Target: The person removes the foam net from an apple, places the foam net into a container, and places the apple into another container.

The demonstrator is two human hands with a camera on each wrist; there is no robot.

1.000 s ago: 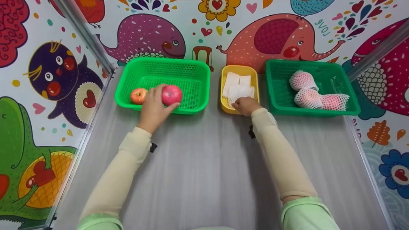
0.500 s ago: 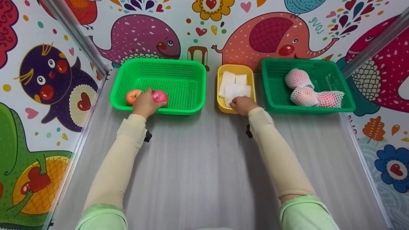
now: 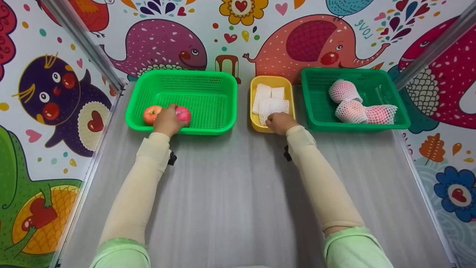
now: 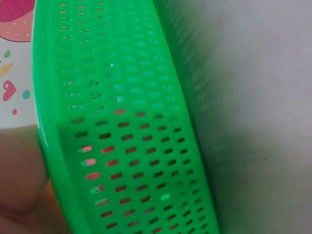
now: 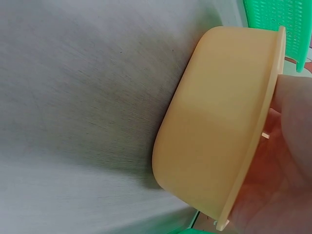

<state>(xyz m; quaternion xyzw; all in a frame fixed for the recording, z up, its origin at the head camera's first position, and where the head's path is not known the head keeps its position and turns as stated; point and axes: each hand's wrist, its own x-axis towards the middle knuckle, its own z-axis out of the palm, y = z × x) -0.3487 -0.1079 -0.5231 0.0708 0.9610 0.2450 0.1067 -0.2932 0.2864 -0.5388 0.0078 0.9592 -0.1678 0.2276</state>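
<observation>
Left basket (image 3: pixel 214 106): two fruits (image 3: pixel 150 114) | middle tub (image 3: pixel 259 127): nets (image 3: pixel 273 107) | right basket (image 3: pixel 319 98): three netted fruits (image 3: pixel 351 111)

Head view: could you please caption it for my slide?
Left hand on red apple in light green basket, right hand on white netting in yellow bin.

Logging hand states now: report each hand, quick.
Left hand: closed, holding the red apple.
Right hand: closed, apparently pinching the white foam net.
</observation>
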